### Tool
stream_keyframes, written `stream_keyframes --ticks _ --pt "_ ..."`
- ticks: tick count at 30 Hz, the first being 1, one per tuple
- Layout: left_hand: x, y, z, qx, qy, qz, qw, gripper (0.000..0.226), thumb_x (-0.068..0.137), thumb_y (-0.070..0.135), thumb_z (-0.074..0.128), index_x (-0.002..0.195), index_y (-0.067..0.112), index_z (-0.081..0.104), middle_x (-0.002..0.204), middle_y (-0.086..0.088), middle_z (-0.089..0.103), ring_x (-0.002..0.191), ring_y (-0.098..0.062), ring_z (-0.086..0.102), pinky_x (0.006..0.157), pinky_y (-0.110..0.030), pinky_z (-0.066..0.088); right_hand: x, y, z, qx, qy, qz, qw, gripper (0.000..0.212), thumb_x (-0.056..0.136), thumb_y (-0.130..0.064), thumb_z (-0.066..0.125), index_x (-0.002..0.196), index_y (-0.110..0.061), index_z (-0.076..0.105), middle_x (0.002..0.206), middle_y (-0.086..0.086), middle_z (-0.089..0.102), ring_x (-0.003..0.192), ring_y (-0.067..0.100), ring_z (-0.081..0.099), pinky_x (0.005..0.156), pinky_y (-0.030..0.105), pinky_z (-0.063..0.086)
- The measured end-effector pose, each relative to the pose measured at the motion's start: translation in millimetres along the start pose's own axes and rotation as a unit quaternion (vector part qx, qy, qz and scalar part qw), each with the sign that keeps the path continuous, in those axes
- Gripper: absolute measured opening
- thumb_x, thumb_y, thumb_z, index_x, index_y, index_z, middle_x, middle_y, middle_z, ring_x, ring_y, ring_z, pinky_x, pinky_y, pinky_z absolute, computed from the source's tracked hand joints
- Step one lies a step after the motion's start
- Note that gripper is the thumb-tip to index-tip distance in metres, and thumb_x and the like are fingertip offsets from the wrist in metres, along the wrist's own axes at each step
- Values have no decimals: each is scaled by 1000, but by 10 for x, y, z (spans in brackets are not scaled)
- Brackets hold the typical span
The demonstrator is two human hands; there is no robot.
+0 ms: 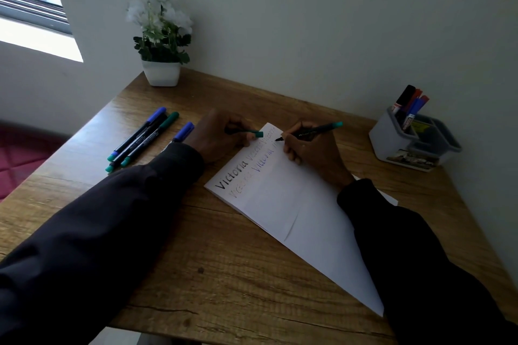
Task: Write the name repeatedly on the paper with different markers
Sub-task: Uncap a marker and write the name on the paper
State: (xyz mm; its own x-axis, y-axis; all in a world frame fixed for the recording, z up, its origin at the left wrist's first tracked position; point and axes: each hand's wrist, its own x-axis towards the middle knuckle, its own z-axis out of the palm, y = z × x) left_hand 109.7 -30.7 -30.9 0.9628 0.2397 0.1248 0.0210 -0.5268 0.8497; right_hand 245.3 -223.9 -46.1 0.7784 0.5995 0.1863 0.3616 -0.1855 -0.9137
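A white paper (294, 204) lies at an angle on the wooden table (213, 260), with "Victoria" written several times in different colours along its far edge. My right hand (311, 148) grips a black marker with a green end (311, 130), its tip on the paper at the end of the second line of writing. My left hand (218, 134) rests at the paper's far corner and holds a green marker cap (246, 133) between its fingers.
Several capped markers (143, 138), blue and green, lie left of my left hand. A grey organiser (412, 143) with more markers stands at the right by the wall. A white flower pot (162, 71) sits at the far left corner.
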Motion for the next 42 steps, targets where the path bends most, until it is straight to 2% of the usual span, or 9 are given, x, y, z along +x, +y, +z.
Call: stream_keyframes --ticks 3,10,16,21,26,31,35,39,42 --pt "-4 5 0 -4 1 -2 1000 12 92 16 66 102 20 70 99 10 70 89 4 65 68 -6 50 5 1 2 -5 -6 4 1000 14 90 -7 70 76 -10 68 65 15 68 49 26 58 41 27 44" --pt "-1 -2 11 -2 9 -1 1000 13 91 16 67 103 17 72 100 7 72 90 0 67 72 -11 52 -3 -28 1 -16 25 15 999 14 86 -5 70 73 -2 65 61 16 66 43 22 57 40 24 40" --pt "-12 23 7 -1 5 -8 1000 13 92 15 66 102 22 70 94 16 68 83 12 63 66 -1 47 -5 -41 23 -9 17 19 1000 16 90 -7 70 75 -11 66 64 14 67 47 22 57 40 26 42" --pt "-20 34 0 -2 2 -9 1000 13 92 15 66 102 22 70 96 14 69 87 5 65 66 -6 50 18 -32 13 -27 37 35 998 14 83 -6 71 72 -3 63 63 23 66 46 26 57 40 25 41" --pt "-25 47 0 0 -2 -10 1000 12 93 15 65 102 21 69 97 15 68 89 5 64 68 -10 48 15 -5 11 -5 40 19 999 15 86 -3 70 76 5 63 62 20 66 42 23 57 38 25 42" --pt "-17 35 -6 3 -2 -8 1000 13 93 15 64 104 20 69 95 17 66 81 16 62 64 0 46 13 -4 9 -5 26 16 1000 13 88 -2 69 76 -1 64 62 16 66 42 21 56 38 25 41" --pt "-15 36 -6 12 -4 -8 1000 14 93 15 64 106 18 69 97 16 65 86 8 62 65 -1 46 14 -11 12 -5 39 19 999 10 89 -2 68 80 1 66 63 15 67 44 21 59 40 26 44" --pt "-21 37 -4 -1 1 -5 1000 13 92 14 65 103 18 70 94 16 66 81 13 62 65 -1 46 8 -27 6 3 41 29 999 11 87 0 68 76 1 63 62 16 66 42 21 57 39 25 42" --pt "-27 46 -3 -5 3 -3 1000 14 91 12 66 102 20 69 94 16 66 84 9 62 66 0 46 0 -26 11 4 42 22 999 12 87 1 67 75 -2 64 62 17 66 44 24 57 40 27 43"
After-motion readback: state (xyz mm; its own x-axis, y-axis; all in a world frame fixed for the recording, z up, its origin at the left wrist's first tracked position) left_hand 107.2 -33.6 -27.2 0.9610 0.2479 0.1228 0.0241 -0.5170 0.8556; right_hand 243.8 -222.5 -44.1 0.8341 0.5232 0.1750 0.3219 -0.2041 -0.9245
